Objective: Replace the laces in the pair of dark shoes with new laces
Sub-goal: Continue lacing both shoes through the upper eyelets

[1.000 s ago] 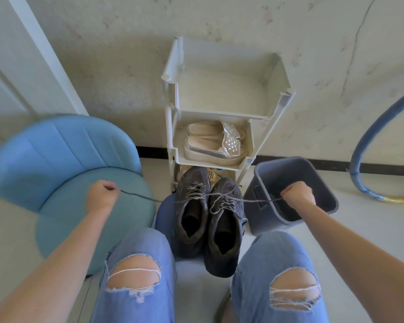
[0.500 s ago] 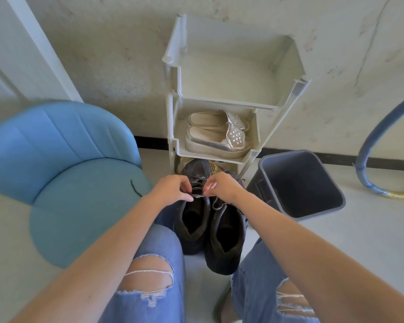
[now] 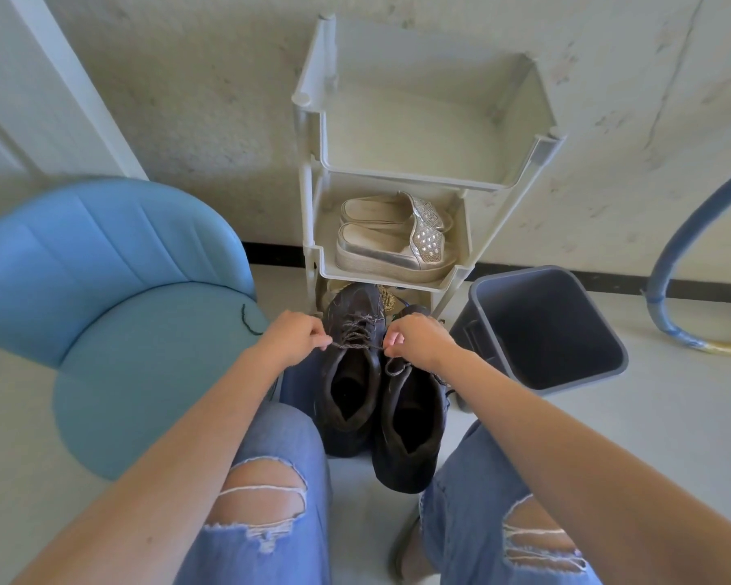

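Head view, shoes: dark pair sits side by side between your knees.
Left hand: fingers curled, pinching one end of the lace.
Right hand: pinching the other end; the lace runs taut across the top eyelets.
Risk: pull unevenly and one end likely runs short or slips out of its eyelet.

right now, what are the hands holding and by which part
The grey lace of one dark shoe: the left hand pinches it on one side of the top eyelets, the right hand on the other, the lace taut between them.
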`<state>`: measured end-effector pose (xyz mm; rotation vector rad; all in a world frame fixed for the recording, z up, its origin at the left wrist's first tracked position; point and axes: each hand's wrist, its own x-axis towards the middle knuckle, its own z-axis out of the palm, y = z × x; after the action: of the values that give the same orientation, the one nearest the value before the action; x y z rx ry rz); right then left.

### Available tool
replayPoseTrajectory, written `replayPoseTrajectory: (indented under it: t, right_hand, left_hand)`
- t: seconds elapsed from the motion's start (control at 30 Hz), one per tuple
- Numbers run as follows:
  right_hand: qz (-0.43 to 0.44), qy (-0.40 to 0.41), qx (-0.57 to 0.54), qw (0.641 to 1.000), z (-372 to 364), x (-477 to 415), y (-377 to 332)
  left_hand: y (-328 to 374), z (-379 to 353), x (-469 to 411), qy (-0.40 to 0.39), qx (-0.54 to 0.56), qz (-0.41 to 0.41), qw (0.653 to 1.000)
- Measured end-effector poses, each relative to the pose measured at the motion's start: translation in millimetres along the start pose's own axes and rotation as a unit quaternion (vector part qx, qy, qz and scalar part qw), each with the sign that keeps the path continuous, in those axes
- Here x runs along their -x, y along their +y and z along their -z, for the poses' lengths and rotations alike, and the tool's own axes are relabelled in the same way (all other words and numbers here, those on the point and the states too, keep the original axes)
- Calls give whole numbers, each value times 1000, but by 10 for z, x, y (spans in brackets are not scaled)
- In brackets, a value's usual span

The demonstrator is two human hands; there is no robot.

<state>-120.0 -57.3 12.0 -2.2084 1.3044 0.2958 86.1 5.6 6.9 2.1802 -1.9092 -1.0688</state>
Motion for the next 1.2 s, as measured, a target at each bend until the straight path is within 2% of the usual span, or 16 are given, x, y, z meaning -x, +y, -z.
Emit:
replayPoseTrajectory:
  t: [0.07,0.13,0.2,0.27,0.3,0.33,0.37,0.47,0.53,0.67,0.73,1.03,1.1,1.2]
  right_hand:
    - [35,-16,31,999,13,12,5]
    - [51,-27,69,996,58,18,16]
    - [43,-26,36,998,111,12,45]
    - [35,-7,-110,993,174,24,48]
    - [38,2,-176,984,209,31,31]
    - [44,8,-219,975,241,34,5]
    - [48,10,-248,967,266,37,-34]
    - [46,20,-297,953,285,13,-176]
    - [40,36,-315,948,279,-26,-240]
    - [26,45,-394,917,252,-110,-321]
    - [18,51,-413,909,230,-144,-351]
    - [39,112,-440,890,226,-226,-315]
    - [47,117,-410,903,218,-220,-253]
    - [81,60,-316,943,176,-183,-185]
  left_hand:
    - [-29,15,-26,-30,84,34,995]
    - [-48,40,-45,-26,264,69,962]
    - [-34,65,-60,-24,459,60,886]
    - [0,93,-87,-33,587,37,808]
    - [22,98,-104,-38,612,26,790]
    - [58,96,-120,-47,611,13,790]
    - [106,85,-126,-61,589,0,806]
    - [262,7,-140,-37,439,-37,897]
    - [304,-35,-170,-10,369,-44,928]
    - [290,-53,-209,-137,416,-52,897]
    - [283,-47,-203,-159,397,-68,901]
    - [245,-55,-205,-99,339,-79,932]
    - [260,-69,-218,-73,340,-91,933]
    - [262,-86,-247,-81,389,-69,915]
